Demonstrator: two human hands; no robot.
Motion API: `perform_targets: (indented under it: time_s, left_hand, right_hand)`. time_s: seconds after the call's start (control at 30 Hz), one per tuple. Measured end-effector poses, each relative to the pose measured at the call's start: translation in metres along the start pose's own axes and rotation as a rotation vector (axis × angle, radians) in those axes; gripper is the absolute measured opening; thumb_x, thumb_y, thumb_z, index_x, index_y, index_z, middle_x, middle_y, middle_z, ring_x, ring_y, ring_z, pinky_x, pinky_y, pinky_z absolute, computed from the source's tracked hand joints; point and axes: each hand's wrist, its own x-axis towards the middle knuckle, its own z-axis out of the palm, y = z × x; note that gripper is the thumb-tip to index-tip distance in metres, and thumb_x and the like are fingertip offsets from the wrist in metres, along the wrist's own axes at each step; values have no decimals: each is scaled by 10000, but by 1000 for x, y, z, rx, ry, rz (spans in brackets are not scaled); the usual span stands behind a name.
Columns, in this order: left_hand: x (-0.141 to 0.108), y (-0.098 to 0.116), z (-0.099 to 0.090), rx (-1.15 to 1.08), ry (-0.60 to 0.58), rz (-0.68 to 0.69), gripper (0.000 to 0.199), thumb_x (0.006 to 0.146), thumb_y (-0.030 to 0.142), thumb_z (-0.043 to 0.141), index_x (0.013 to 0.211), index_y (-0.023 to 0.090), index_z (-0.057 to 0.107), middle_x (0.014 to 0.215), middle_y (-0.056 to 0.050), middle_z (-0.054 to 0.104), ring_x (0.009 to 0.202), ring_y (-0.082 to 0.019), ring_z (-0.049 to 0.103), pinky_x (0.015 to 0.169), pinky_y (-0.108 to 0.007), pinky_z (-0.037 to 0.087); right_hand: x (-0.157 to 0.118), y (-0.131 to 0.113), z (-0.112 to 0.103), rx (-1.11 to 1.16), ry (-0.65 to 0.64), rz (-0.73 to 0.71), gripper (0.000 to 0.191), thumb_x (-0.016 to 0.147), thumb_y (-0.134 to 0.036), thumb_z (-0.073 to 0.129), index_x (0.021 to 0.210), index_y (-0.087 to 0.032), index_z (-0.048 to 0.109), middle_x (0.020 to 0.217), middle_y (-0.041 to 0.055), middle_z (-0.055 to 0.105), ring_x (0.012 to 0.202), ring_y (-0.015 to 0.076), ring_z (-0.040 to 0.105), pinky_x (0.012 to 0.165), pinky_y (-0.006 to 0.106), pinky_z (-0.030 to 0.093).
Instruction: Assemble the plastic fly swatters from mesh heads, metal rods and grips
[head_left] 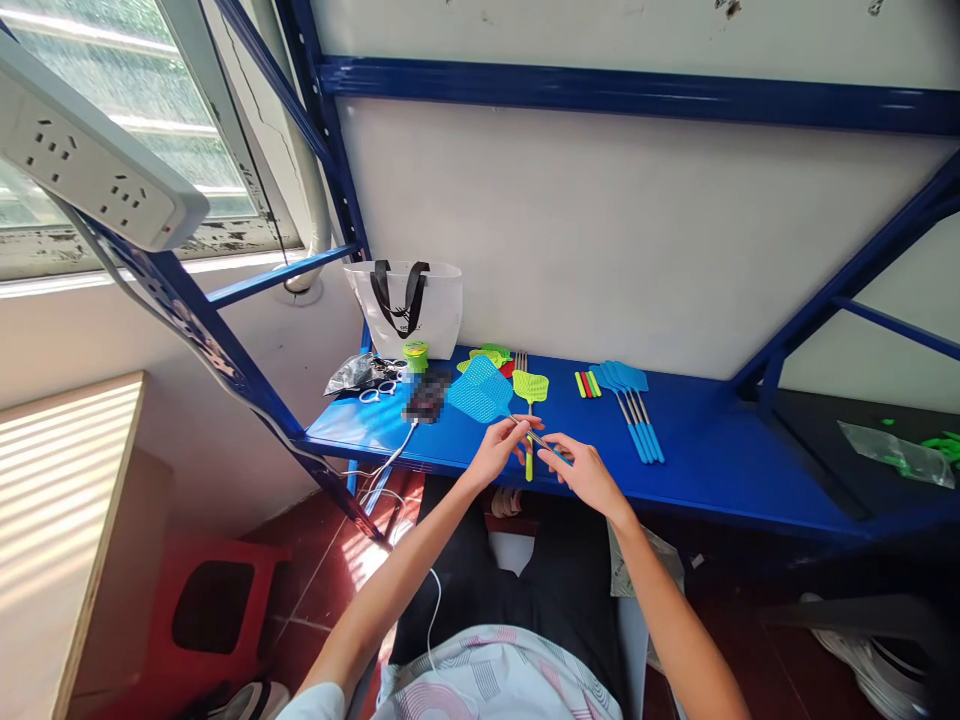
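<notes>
The blue steel shelf (720,465) is holding a spread of swatters, and I'm working just over its front edge, near the middle. My left hand (495,452) is pinching the thin metal shaft (537,437) of a blue fly swatter (480,390), while my right hand (589,475) is grasping its lower end. A green swatter (530,390) is lying just beneath, and a row of blue swatters (628,410) is lying to the right.

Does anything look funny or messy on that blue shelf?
Yes, a little. One blue fly swatter head lies crooked on the blue shelf, while the other blue fly swatters sit in a tidy row to the right. Also, the window sill has dark, peeling patches.
</notes>
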Motion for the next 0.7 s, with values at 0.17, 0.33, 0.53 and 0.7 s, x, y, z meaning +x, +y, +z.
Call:
perform_targets:
  time_s: [0.17,0.33,0.53,0.7]
  left_hand:
    - [4,8,-24,144,7,-9,727,983,756,721,1392,158,787,1300,-180,801,815,-184,716,585,-264,568]
    - [-1,12,-34,526,-66,-67,618,1046,676,690,1476,240,770,1345,-118,810,1122,-303,757,860,-371,633]
    - [-8,-5,-20,1034,-104,99,496,1161,598,529,1433,261,772,1313,-119,747,1214,-327,675,1063,-468,548]
    - [-12,-21,-6,1260,-187,96,396,1178,510,546,1385,245,755,1309,-131,712,1172,-327,663,1014,-464,497]
  right_hand:
    - [-3,3,-7,-235,-58,-45,490,1103,-629,579,797,-271,715,714,3,768,697,211,720,728,307,431]
    - [4,16,-6,-454,79,12,548,1133,-609,512,739,-262,672,675,31,721,701,215,702,658,312,306]
    - [18,38,-4,-626,183,374,526,1162,-531,472,801,-251,733,864,96,814,847,249,764,649,322,290]
    - [21,45,-2,-705,141,458,480,1169,-533,442,1021,-251,799,1016,150,846,963,306,807,729,331,401]
